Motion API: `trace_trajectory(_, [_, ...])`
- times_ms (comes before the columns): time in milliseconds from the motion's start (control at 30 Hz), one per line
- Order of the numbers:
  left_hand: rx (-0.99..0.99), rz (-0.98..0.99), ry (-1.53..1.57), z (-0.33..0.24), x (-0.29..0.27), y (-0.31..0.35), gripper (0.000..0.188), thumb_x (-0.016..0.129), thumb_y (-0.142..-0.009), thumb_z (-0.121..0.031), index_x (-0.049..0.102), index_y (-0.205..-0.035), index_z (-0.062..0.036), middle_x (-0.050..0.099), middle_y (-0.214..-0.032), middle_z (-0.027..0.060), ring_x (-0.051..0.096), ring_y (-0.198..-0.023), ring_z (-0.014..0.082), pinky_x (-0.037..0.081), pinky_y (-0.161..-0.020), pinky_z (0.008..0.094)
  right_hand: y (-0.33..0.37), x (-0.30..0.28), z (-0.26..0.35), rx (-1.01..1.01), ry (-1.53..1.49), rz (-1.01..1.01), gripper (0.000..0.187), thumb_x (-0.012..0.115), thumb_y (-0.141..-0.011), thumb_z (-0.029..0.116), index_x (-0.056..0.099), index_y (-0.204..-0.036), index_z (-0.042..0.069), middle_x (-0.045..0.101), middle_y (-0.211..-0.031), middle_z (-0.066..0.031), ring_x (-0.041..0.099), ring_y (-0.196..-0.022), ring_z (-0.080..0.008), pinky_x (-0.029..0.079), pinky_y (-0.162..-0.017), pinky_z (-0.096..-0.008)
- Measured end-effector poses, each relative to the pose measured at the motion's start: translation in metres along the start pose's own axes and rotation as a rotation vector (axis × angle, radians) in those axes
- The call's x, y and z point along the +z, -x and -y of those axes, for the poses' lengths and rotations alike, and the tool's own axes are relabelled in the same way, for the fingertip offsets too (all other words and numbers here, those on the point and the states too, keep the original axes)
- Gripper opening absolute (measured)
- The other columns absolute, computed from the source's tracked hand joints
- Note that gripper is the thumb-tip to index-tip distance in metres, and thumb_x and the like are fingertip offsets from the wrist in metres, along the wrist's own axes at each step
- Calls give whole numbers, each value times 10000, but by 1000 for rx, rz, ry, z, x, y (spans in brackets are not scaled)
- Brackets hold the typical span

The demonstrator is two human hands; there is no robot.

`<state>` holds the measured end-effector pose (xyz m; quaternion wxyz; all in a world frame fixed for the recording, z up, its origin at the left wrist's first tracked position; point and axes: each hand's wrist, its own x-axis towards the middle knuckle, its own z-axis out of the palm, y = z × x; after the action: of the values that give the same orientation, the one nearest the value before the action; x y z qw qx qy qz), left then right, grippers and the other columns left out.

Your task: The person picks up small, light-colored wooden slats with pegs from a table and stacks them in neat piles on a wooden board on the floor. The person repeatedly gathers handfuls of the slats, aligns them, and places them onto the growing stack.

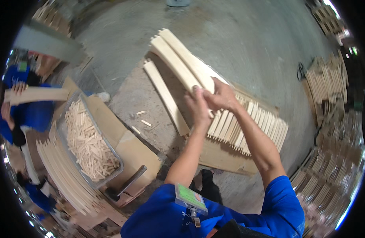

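Both my hands are closed round the near ends of pale wooden slats [176,65], held side by side and pointing away to the far left. Small dowel pegs stick out of their far ends. My left hand [198,106] grips from the left, its fingers slightly blurred. My right hand [222,95] wraps over the right side, touching the left. Partly hidden by my right arm, a row of similar pegged slats [265,126] lies on cardboard [218,155]. A single slat [166,97] lies left of my hands.
Several loose dowels [146,123] lie on the floor. To the left, a metal tray [108,137] full of dowels stands on cardboard beside a hammer [129,182] and stacked slats [63,174]. A co-worker [31,107] holds a wooden board [39,95]. Slat stacks [329,83] stand at right.
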<state>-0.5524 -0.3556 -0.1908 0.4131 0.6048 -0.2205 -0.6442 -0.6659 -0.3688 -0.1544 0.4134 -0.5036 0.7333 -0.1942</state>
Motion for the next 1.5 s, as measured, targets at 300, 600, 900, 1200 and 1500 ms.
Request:
trace_trajectory(300, [89, 345, 49, 52, -73, 133, 519, 567, -1070, -156, 385, -1495, 82, 567, -1363, 217, 592, -1244, 254, 511, -1032, 394, 192, 56, -77, -214, -449, -287, 830, 755, -934, 390, 427, -1534, -81, 527, -1395, -282, 525, -1328, -395, 409, -1155, -480])
trace_trajectory(600, [64, 767, -394, 176, -53, 194, 699, 645, -986, -89, 308, -1563, 114, 510, -1470, 222, 537, -1340, 238, 446, -1130, 373, 330, 88, -204, 58, -512, -654, 844, 801, -908, 286, 380, -1546, -73, 473, -1494, -265, 482, -1404, -392, 386, -1185, -485])
trace_trajectory(900, [-190, 764, -440, 351, -9, 63, 500, 656, -1043, -208, 516, -1465, 21, 666, -1268, 121, 631, -1138, 174, 521, -975, 321, 220, 164, -377, 292, -606, -783, 825, 832, -892, 259, 422, -1518, -89, 499, -1415, -267, 523, -1318, -393, 428, -1132, -470])
trace_trajectory(1200, [-278, 735, -471, 455, -1, -18, 533, 678, -1053, -232, 499, -1475, 40, 646, -1294, 116, 600, -1145, 164, 487, -1012, 304, 165, 218, -470, 334, -627, -819, 835, 791, -929, 296, 391, -1561, -75, 450, -1510, -308, 472, -1409, -444, 414, -1166, -462])
trace_trajectory(1500, [170, 945, -1416, 460, 23, -50, 513, 591, -1074, -360, 602, -1393, 41, 577, -1387, 291, 592, -1230, 367, 455, -1093, 429, 210, 273, -433, 548, -573, -833, 733, 701, -998, 285, 395, -1565, -65, 396, -1608, -291, 459, -1444, -459, 375, -1205, -505])
